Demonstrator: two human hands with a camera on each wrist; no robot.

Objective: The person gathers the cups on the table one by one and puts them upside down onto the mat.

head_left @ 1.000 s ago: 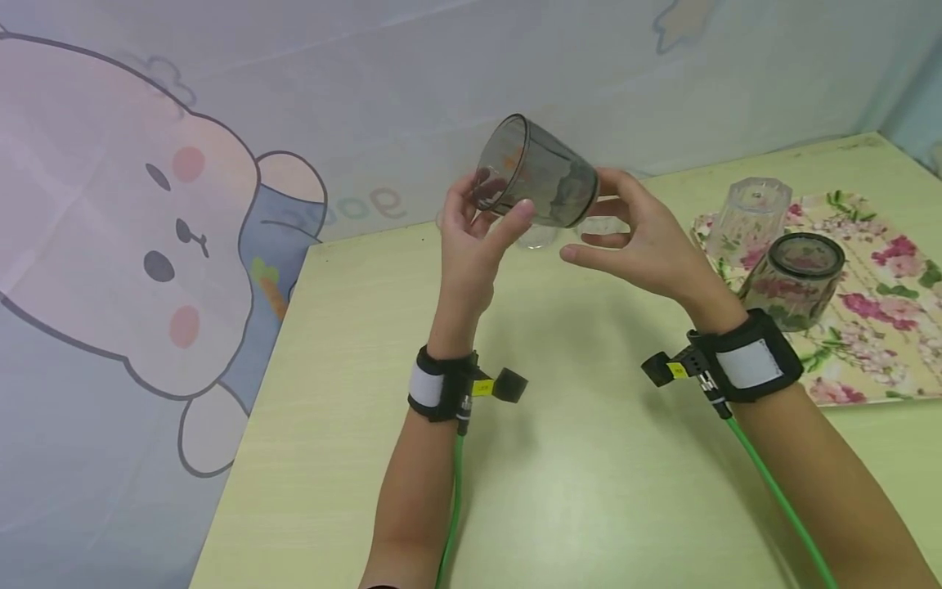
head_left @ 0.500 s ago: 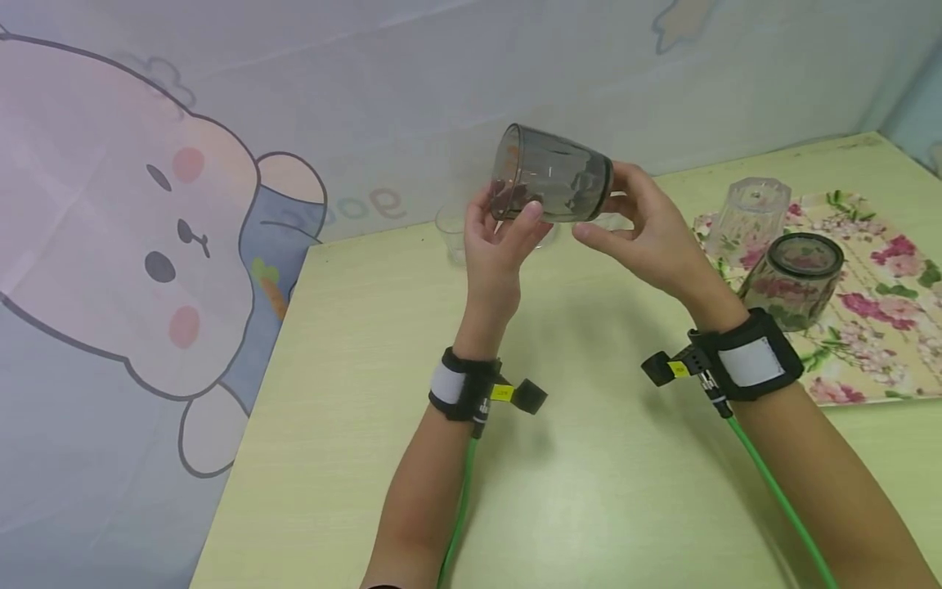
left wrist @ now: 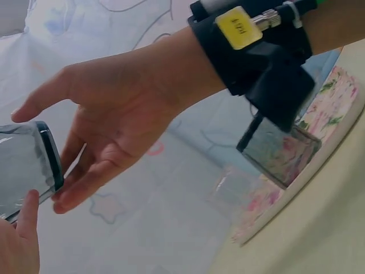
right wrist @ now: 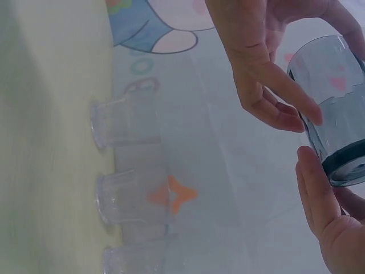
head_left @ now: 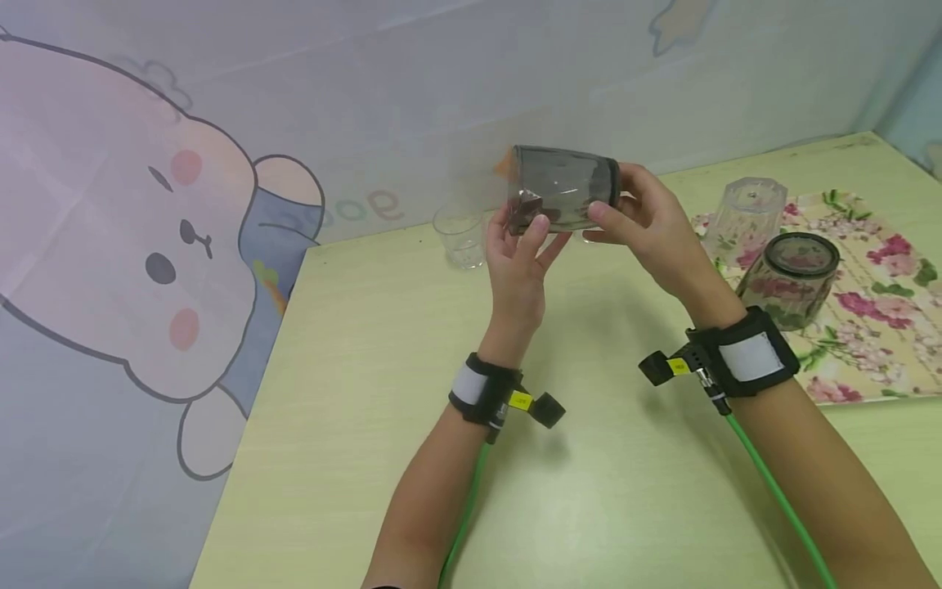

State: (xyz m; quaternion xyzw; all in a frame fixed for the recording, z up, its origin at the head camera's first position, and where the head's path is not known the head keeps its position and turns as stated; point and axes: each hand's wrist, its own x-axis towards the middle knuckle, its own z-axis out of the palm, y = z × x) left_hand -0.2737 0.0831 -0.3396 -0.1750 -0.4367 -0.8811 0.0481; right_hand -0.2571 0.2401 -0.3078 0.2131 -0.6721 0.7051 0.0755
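Note:
A smoky grey glass tumbler (head_left: 562,190) is held in the air on its side, mouth to the left, above the far part of the yellow-green table (head_left: 412,393). My left hand (head_left: 526,233) holds it from below near the mouth, thumb and fingers curled round the wall. My right hand (head_left: 625,209) grips the base end with thumb and fingers. In the right wrist view the grey tumbler (right wrist: 336,108) shows between the left hand's fingers (right wrist: 279,97) and my right thumb (right wrist: 316,194). The left wrist view catches the tumbler's base rim (left wrist: 48,154) against the right hand's fingers (left wrist: 85,188).
A floral tray (head_left: 883,270) at the right carries an upturned clear glass (head_left: 746,217) and an upturned grey glass (head_left: 795,278). Upright clear glasses (head_left: 459,236) stand in a row by the back wall, three of them (right wrist: 128,123) in the right wrist view. The table's left edge drops off.
The tumbler has turned from tilted mouth-up to lying level and has come down and to the right. My right hand has closed round its base, and my left arm has moved right.

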